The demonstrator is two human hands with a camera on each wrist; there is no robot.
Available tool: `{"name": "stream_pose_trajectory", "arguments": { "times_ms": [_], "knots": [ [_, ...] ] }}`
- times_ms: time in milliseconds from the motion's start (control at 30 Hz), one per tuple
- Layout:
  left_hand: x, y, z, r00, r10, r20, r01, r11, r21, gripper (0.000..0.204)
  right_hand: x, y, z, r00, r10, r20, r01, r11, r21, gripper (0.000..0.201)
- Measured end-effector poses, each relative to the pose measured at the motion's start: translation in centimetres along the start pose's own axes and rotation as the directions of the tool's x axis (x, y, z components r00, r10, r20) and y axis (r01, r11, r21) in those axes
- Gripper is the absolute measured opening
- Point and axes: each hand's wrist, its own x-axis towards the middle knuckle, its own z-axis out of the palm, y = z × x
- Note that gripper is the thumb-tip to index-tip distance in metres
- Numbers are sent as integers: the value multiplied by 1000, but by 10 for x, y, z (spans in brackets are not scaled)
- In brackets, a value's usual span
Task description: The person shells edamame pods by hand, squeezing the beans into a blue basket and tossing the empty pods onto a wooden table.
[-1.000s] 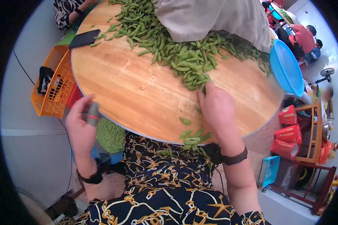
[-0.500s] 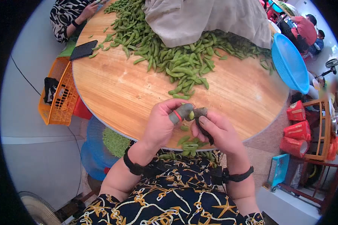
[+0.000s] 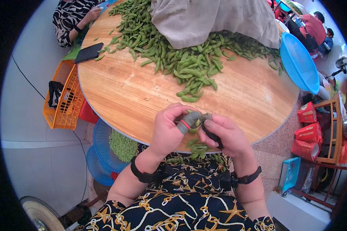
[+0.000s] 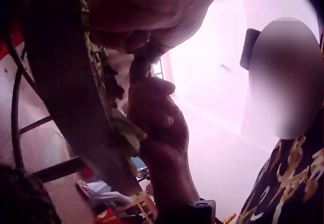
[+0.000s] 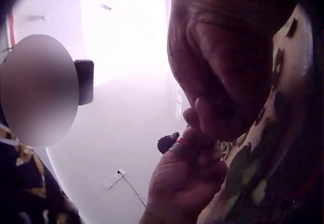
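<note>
Both hands meet over the near part of the round table. A green soybean pod shows between their fingertips, mostly hidden by them. The left hand pinches it; its thumb wears a grey cover with a red band. From the other side the right hand pinches the pod, a dark cover and black strip on its fingers. In the left wrist view the right hand faces the left hand; both look dark. Several pods lie below the hands at the table edge.
A large heap of pods lies partly under a grey cloth. Shelled beans fill a blue basin below left. A phone, blue basket, orange crate and fan stand around.
The right hand has come back from the pod heap toward the body. The left hand has moved right from beyond the table's left edge, and both now hold a pod together.
</note>
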Motion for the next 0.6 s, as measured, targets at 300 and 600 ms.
{"name": "stream_pose_trajectory", "arguments": {
  "times_ms": [300,600],
  "knots": [
    [-4,-1,-18,932,-46,359,214,869,-445,10,-2,5,17,996,79,48,-83,993,80,16],
    [-6,-13,-14,983,-160,90,175,965,-197,21,13,15,22,910,-368,-191,85,616,-783,18]
  ]
}}
